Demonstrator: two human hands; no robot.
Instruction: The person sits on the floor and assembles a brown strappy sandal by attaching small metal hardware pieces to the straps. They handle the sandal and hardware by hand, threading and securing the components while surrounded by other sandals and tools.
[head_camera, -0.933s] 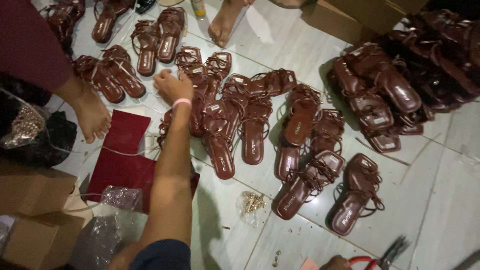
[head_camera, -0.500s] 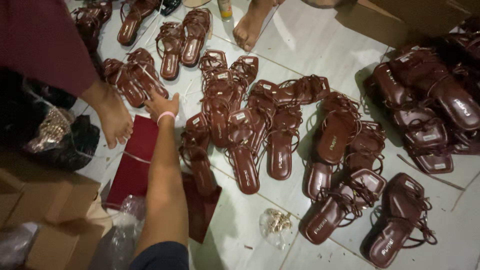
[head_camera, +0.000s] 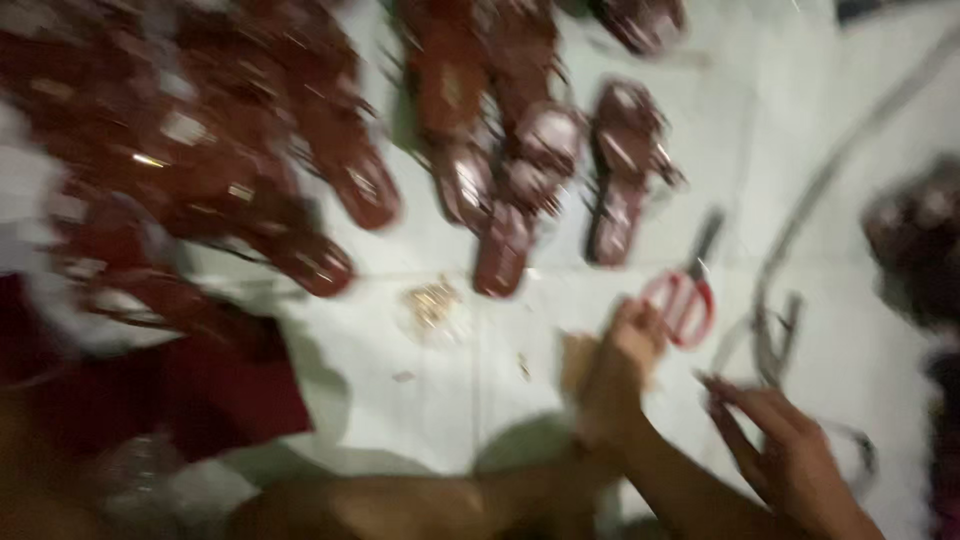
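Grip unclear: left hand (head_camera: 620, 365) beside red-handled scissors (head_camera: 685, 295), frame blurred.

Brown sandals (head_camera: 505, 165) are spread over the white tiled floor (head_camera: 860, 120), more heaped at the left (head_camera: 200, 150). A dark red cloth (head_camera: 215, 385) is laid at the lower left. A small gold clutter (head_camera: 432, 303) is seen between them, blurred.
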